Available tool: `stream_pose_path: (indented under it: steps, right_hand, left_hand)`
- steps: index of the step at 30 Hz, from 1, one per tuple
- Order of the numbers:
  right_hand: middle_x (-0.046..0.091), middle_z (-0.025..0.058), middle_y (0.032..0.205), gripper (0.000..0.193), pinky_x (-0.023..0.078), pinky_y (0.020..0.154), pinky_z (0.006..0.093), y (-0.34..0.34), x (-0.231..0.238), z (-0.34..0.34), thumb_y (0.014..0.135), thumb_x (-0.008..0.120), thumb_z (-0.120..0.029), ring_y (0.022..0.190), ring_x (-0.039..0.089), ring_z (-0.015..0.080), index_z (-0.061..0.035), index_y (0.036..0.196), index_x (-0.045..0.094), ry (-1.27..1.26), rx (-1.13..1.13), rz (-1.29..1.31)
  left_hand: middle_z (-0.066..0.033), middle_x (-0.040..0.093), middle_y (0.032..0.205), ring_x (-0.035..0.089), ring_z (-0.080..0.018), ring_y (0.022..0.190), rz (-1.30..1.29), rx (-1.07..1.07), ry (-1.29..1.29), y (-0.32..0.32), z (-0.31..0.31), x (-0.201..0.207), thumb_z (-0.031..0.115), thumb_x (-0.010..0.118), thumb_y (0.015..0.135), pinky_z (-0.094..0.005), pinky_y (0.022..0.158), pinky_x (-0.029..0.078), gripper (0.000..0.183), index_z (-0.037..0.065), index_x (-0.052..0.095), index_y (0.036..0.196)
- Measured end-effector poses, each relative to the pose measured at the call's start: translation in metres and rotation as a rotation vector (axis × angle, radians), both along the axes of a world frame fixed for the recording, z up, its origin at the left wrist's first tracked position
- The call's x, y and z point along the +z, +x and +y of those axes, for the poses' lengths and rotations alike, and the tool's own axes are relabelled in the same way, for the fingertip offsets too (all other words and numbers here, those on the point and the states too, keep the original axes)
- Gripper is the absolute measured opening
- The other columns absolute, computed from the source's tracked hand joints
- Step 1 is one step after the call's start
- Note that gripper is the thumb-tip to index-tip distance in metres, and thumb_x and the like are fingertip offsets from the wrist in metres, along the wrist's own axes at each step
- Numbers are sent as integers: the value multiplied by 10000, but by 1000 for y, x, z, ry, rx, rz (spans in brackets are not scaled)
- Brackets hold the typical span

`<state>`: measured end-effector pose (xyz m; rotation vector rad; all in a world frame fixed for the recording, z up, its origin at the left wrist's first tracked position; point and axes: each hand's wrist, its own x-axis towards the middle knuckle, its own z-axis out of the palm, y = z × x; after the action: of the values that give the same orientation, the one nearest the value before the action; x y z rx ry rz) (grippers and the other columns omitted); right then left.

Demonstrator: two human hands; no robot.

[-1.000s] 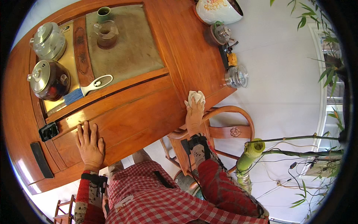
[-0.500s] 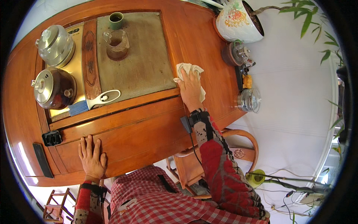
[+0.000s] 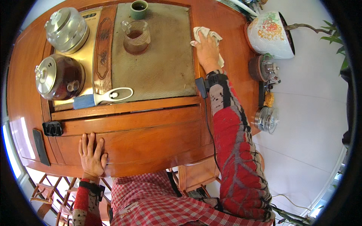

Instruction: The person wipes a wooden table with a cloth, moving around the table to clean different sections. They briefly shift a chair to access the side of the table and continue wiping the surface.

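Observation:
Beneath my right hand (image 3: 207, 52) lies a crumpled white cloth (image 3: 218, 36), pressed against the wooden table (image 3: 158, 135) just right of the inset tray (image 3: 162, 75). My fingers wrap over part of the cloth, and its edges stick out on both sides. My left hand (image 3: 92, 156) rests flat on the table's near edge, fingers stretched out and holding nothing. On the tray stand a glass pitcher (image 3: 136, 39) with some brown liquid and a small green cup (image 3: 139, 9). A blue-bristled brush (image 3: 102, 98) with a white handle lies at the tray's near left corner.
Two glass kettles, one clear (image 3: 67, 30) and one dark-filled (image 3: 60, 77), stand at the left. Near them are a black holder (image 3: 52, 129) and a dark flat bar (image 3: 41, 147). A potted plant (image 3: 269, 34), a glass teapot (image 3: 262, 68) and glass dishes (image 3: 267, 119) line the right edge.
My right hand has slid farther away along the table with the cloth under it, reaching beside the tray's upper right. The view has shifted; my left hand stays on the near edge.

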<state>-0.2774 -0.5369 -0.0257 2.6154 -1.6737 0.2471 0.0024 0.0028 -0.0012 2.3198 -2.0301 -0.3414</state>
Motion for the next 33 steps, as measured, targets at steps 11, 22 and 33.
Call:
stream_pose_path:
  steps: [11, 22, 33]
  right_hand:
    - [480, 241, 1556, 477, 270, 1230, 536, -67, 3, 94, 1061, 529, -325, 1477, 368, 459, -183, 1516, 548, 77, -20, -120]
    - [527, 232, 1485, 472, 304, 1191, 581, -77, 9, 290, 1031, 584, -272, 1428, 404, 454, -157, 1489, 580, 21, -239, -86]
    - [608, 250, 1370, 388, 378, 1130, 552, 22, 11, 399, 977, 647, -187, 1325, 498, 475, -98, 1354, 677, -28, 12, -202]
  left_hand:
    - [-155, 391, 1645, 272, -433, 1546, 26, 24, -69, -2, -4, 5, 369, 545, 975, -559, 1255, 196, 555, 157, 569, 1487]
    - [-145, 363, 1652, 249, -412, 1554, 76, 21, -138, -5, -2, 5, 302, 600, 962, -520, 1266, 190, 590, 151, 521, 1526]
    - [-139, 409, 1615, 277, -412, 1532, 351, 75, -345, 11, 18, 8, 204, 677, 931, -542, 1254, 235, 465, 95, 625, 1380]
